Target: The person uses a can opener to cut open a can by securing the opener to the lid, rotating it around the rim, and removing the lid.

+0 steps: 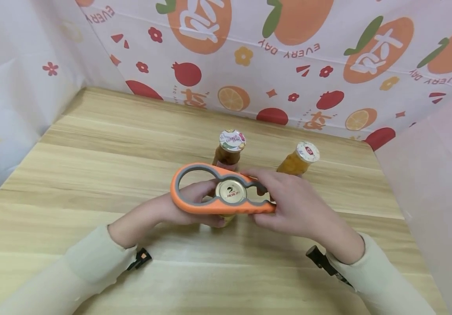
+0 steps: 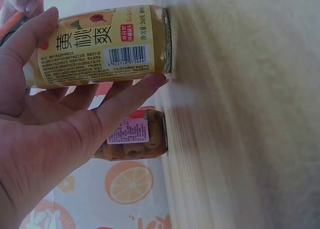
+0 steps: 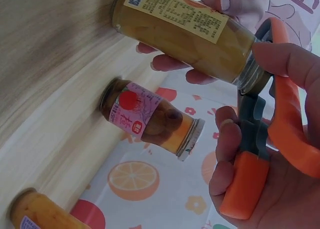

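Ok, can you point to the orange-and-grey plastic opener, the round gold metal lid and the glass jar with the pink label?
Orange-and-grey plastic opener [image 1: 218, 208]: head view, orange lower side.
Round gold metal lid [image 1: 231, 191]: head view, flat top.
Pink-labelled glass jar [image 3: 135, 110]: right wrist view, the pink label.

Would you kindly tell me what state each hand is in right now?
Left hand: closed around the gold-lidded jar, holding it.
Right hand: closed, holding the orange opener.

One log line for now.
left hand holds gold-lidded jar; right hand grips orange opener; opener around lid; pink-labelled jar and orange-filled jar stand beyond
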`<state>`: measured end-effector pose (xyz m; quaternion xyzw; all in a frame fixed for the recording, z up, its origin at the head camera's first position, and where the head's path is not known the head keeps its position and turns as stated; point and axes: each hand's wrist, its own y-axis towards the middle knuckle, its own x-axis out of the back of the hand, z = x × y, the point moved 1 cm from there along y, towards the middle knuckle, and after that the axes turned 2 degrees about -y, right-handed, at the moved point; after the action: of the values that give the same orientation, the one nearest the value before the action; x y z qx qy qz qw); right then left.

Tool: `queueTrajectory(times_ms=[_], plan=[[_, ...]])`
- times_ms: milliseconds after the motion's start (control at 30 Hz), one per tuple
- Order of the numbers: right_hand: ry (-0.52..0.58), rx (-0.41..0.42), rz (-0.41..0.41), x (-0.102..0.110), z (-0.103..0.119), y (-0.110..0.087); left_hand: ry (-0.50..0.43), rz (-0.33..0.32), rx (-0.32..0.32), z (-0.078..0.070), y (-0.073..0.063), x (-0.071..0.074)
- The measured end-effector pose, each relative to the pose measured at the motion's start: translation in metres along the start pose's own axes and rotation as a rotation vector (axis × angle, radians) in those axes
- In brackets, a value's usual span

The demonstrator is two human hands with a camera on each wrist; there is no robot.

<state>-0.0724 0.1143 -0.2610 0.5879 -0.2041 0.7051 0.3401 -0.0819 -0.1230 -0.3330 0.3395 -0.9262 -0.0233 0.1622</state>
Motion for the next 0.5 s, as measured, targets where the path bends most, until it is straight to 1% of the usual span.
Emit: queueTrajectory(times_ms=[67, 167, 300, 400, 500], plan=[[-0.004, 0.001, 0.000, -0.0001, -0.0004, 0.0013, -0.005, -0.011, -0.004, -0.0008, -0.0002, -0.0006], [-0.007, -0.002, 0.009, -0.0007, -0.0010, 0.0032, -0.013, -0.025, 0.018, -0.0021, -0.0009, -0.0029], [-0.021, -0.004, 0.012, -0.0007, -0.0027, 0.0056, -0.020, -0.029, 0.068, -0.0034, -0.0015, -0.0053], [-0.032, -0.001, 0.006, 0.0004, -0.0039, 0.0067, -0.035, -0.024, 0.067, -0.0033, -0.0007, -0.0057], [-0.039, 0.000, 0.012, 0.0021, -0.0049, 0.0078, -0.035, -0.022, 0.045, -0.0032, 0.0004, -0.0048]])
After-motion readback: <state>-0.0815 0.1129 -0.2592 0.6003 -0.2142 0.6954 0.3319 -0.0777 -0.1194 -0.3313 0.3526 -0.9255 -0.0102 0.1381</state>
